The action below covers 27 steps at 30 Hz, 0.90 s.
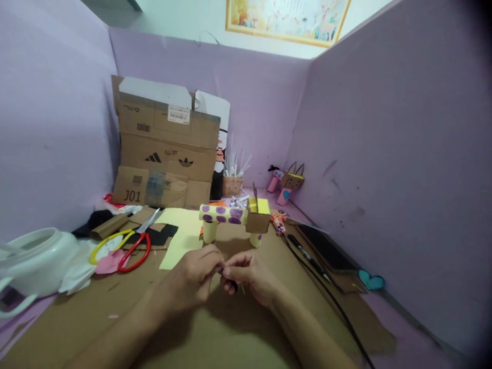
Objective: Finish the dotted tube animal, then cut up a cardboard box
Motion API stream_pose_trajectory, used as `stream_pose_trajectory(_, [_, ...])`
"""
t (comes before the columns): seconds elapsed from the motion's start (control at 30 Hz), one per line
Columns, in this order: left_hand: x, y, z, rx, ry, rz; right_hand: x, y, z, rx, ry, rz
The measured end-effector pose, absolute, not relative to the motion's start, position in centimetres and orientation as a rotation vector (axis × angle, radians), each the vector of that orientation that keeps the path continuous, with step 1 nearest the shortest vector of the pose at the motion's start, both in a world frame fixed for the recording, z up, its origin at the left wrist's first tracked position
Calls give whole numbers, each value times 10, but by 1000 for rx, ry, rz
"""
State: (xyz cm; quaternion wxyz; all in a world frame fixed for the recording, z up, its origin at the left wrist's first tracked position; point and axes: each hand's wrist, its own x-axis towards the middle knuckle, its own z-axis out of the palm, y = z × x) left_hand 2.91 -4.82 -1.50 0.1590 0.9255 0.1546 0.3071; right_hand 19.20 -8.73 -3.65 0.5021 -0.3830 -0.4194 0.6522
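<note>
My left hand (pixel 203 269) and my right hand (pixel 251 277) meet low in the middle of the head view, their fingertips pinched together. Between them is a small black piece (pixel 232 286), mostly covered by the fingers; a thin pale strand hangs by the right fingers. Just beyond stands a toy animal made of paper and cardboard: a yellow tube body (pixel 223 214) with purple spots, short tube legs, and a box head (pixel 258 221) with a yellow top and thin upright pieces. Neither hand touches it.
Scissors (pixel 142 238) with red and yellow handles lie open at left, near a white pot (pixel 42 261). A black cable (pixel 326 292) and a craft knife (pixel 307 254) lie at right. A large cardboard box (pixel 169 148) and a pink paper animal (pixel 286 184) stand behind.
</note>
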Motion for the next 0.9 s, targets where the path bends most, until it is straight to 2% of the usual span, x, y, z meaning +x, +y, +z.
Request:
stream_pose_trajectory(0.5, [37,-49,-9,2426,571,997,188,-84,-43,-945,-1001,1364])
stream_pose_trajectory(0.77, [31,-39,-9,2309,681,911,190,-85,-40,-924,-996,1414])
stream_pose_trajectory(0.9, [30,-39,-4,2018,740,808,191,-86,-41,-916,-1021,1441])
